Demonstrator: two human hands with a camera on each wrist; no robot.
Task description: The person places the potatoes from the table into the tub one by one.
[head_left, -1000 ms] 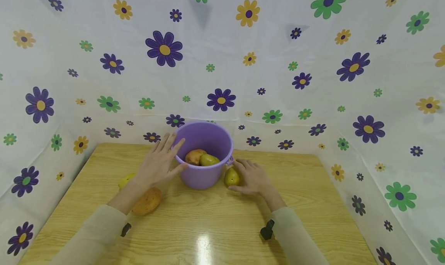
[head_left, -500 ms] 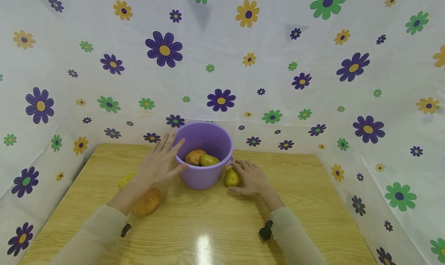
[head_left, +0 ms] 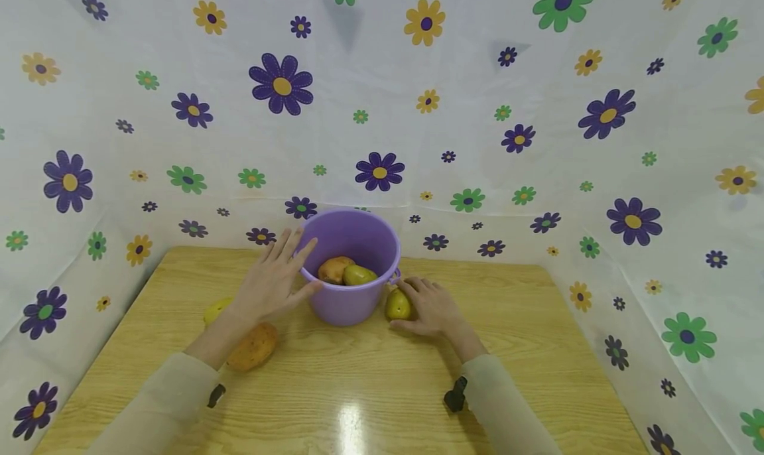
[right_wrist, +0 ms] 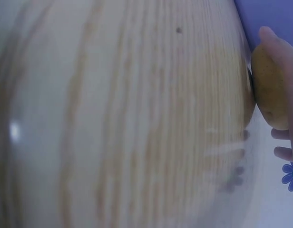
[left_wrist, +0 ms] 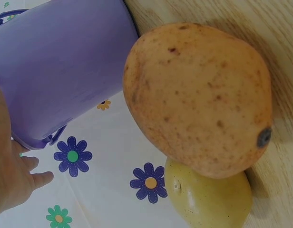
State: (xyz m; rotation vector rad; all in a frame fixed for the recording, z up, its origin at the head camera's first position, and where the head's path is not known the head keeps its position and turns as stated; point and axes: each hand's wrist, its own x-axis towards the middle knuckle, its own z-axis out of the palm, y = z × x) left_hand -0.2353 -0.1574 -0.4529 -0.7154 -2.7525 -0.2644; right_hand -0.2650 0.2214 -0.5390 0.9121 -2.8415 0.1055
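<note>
My left hand [head_left: 268, 286] is at the left rim of the purple bucket [head_left: 343, 306], its fingers straight and spread; contact is hard to tell. Inside the bucket lie a brownish fruit [head_left: 334, 269] and a yellow-green fruit [head_left: 359, 276]. To the bucket's right, my right hand [head_left: 434, 307] curves round another yellow-green fruit [head_left: 396, 305], rounded and pear-like, on the table, thumb in front and fingers behind. The right wrist view shows this fruit [right_wrist: 269, 88] beside the bucket, partly covered by the hand.
Below my left forearm lies a large orange-brown, spotted fruit [left_wrist: 199, 95] with a dark end. A yellow fruit [left_wrist: 208, 194] sits beside it, partly hidden by the arm in the head view. Flower-printed white sheeting [head_left: 477, 110] encloses the wooden table [head_left: 370, 382] behind and at the sides.
The right hand has shifted very slightly left around the yellow-green fruit. Left hand, bucket and the other fruits keep their places.
</note>
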